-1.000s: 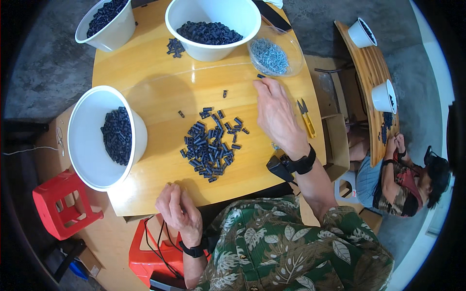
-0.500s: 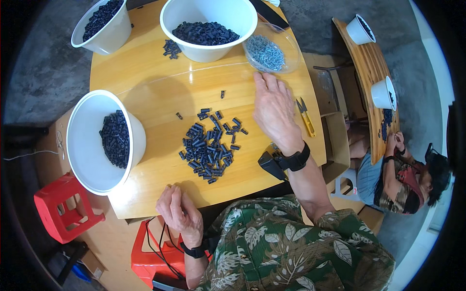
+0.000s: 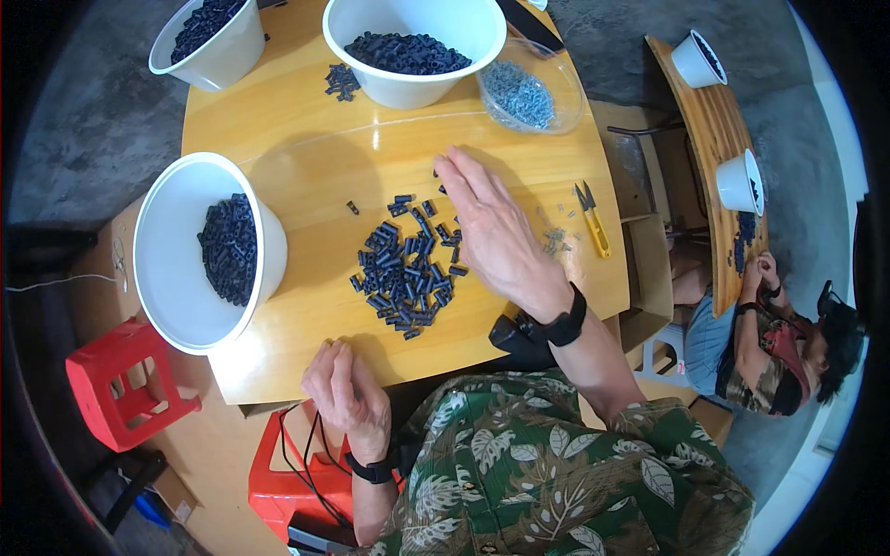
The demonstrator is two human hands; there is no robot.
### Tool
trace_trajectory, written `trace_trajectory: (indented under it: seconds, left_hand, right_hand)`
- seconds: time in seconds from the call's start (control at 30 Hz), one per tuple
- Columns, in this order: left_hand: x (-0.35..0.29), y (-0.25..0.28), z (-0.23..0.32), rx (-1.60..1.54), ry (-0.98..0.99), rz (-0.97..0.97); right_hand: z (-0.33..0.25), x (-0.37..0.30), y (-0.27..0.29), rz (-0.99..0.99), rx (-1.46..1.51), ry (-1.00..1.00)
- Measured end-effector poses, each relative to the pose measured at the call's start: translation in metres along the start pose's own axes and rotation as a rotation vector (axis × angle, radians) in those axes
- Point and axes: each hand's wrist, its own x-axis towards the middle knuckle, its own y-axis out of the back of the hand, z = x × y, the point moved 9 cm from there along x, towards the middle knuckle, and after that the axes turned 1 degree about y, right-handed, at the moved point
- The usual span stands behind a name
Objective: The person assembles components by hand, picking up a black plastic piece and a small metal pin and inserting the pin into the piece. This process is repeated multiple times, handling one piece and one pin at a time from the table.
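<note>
- Head view: a loose pile of short black pieces (image 3: pixel 408 269) lies on the yellow table (image 3: pixel 306 320).
- Right hand (image 3: pixel 501 232): palm down along the pile's right side, fingers outstretched and close together beyond its far edge. A small black piece (image 3: pixel 441 189) shows beside them; whether anything is held, I cannot tell.
- Left hand (image 3: pixel 348 394): loosely curled at the pile's near left; any hold is hidden.
- Step in hand, I judge: handling single pieces at the pile's far edge. Next move seems to call for a narrow fingertip pinch.
- Right of the pile: scattered metal bits (image 3: pixel 556 243), yellow snips (image 3: pixel 596 227).
- Left of it: a white bucket (image 3: pixel 158 273).
</note>
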Motion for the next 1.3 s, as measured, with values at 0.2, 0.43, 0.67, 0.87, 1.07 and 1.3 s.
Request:
trace_trajectory:
  seconds: [0.2,0.43,0.67,0.87,1.07,1.3]
  left_hand:
    - [-0.001,-0.001,0.000,0.010,0.006,0.001]
    - [-0.002,-0.001,0.001,0.013,0.015,-0.008]
    - [-0.004,-0.002,0.030,0.006,-0.115,-0.023]
    - [-0.009,-0.024,0.065,-0.024,-0.277,-0.233]
    - [-0.016,-0.034,0.082,-0.083,-0.361,-0.328]
    - [-0.015,-0.033,0.087,-0.062,-0.365,-0.342]
  right_hand:
    - [-0.003,0.005,-0.009,-0.073,-0.094,0.134]
    - [-0.013,-0.031,-0.006,-0.096,-0.064,0.182]
    - [-0.009,-0.064,-0.009,-0.069,0.028,0.158]
    - [-0.019,-0.091,-0.013,-0.081,0.040,0.174]
    - [-0.020,-0.106,-0.014,-0.098,0.137,0.183]
    - [-0.007,-0.106,0.004,-0.006,0.470,0.081]
